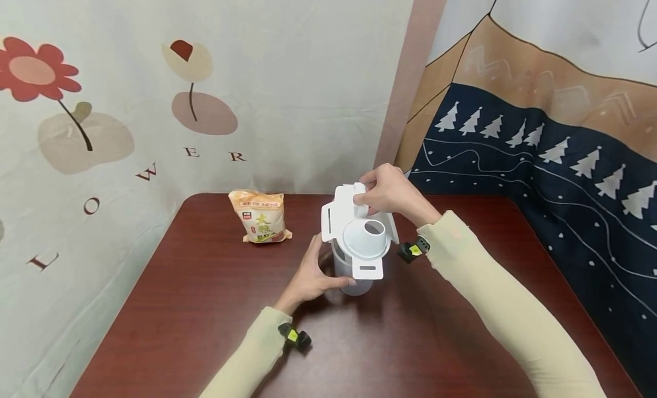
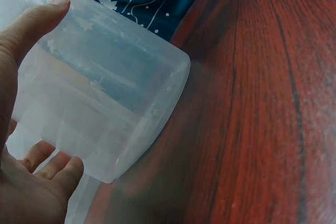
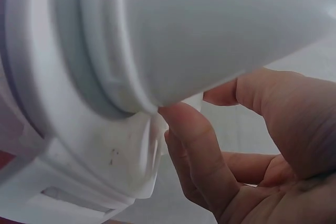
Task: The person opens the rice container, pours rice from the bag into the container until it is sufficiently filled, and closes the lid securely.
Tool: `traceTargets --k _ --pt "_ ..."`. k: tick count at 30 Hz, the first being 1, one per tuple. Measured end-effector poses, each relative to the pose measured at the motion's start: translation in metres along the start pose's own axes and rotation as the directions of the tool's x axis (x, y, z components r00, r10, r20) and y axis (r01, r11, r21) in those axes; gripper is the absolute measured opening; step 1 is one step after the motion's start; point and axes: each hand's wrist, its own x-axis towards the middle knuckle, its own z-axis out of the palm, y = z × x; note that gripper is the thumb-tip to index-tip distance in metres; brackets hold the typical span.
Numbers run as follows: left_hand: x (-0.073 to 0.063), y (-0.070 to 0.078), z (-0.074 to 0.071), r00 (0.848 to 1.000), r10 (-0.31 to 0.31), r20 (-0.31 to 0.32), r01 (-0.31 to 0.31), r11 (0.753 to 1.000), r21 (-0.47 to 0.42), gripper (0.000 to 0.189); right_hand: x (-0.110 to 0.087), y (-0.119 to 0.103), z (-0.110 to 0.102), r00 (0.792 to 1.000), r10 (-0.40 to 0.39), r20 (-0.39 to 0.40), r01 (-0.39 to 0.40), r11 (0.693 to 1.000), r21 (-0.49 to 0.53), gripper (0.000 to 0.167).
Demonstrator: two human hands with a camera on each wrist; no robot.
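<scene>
A translucent plastic container (image 1: pixel 356 287) stands on the table with a white lid (image 1: pixel 340 218) that has slotted side flaps. My left hand (image 1: pixel 311 277) holds its side; in the left wrist view the thumb lies on one side of the clear wall (image 2: pixel 105 82) and the fingers on the other. On top of the lid is a white cone-shaped spout (image 1: pixel 354 239) with a round opening. Behind the spout, my right hand (image 1: pixel 388 188) pinches a small raised white part of the lid. In the right wrist view, the spout (image 3: pixel 220 30) hides some fingertips.
A yellow and cream printed food bag (image 1: pixel 263 217) stands to the left of the container, near the back edge of the dark red wooden table (image 1: pixel 205 307). Behind hang a flower-printed curtain (image 1: pixel 308 90) and, at right, a cloth with white trees (image 1: pixel 513 158).
</scene>
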Motion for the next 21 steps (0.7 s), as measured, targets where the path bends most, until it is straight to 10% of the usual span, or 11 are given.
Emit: traceTargets --k 21 --pt "0.0 -0.002 0.0 0.999 0.031 0.029 -0.03 0.999 -0.03 0.125 -0.026 0.052 -0.053 0.983 0.084 -0.162 -0.071 0.994 0.083 0.052"
